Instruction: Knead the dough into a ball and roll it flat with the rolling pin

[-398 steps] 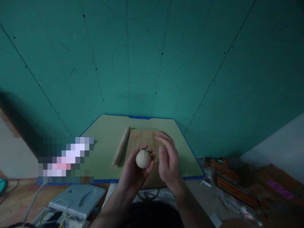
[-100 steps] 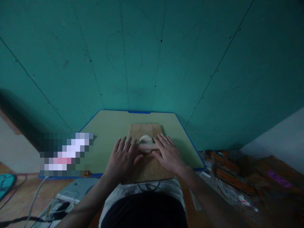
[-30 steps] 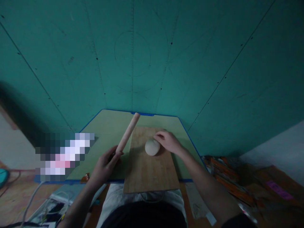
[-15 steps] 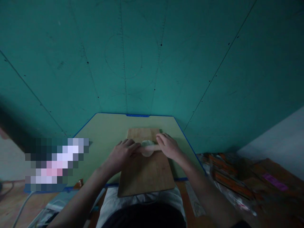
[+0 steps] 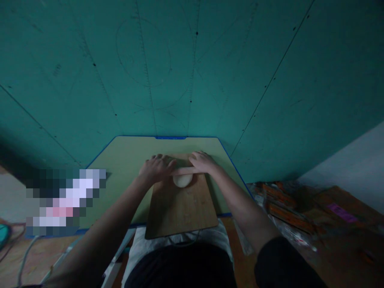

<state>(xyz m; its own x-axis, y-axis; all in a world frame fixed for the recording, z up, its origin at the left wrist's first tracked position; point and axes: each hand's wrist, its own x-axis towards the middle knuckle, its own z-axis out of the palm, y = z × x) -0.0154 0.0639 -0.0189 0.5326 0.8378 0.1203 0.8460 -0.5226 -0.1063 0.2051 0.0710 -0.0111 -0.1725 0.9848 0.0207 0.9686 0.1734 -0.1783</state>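
Note:
A wooden rolling pin lies across a round, flat piece of pale dough. The dough rests on the far half of a wooden cutting board. At the pin's left end is my left hand, its fingers bent over the wood. My right hand grips the other end, fingers curled forward. The pin covers the dough's far part, while the near part shows in front of it.
The board lies on a pale table with a blue edge, overhanging its front towards my lap. A green wall rises directly behind the table. Pixelation hides something on the left. Cardboard and plastic wrapping lie on the floor at the right.
Both hands have pushed the rolling pin forward, from the dough's middle to its far part. My view has shifted slightly.

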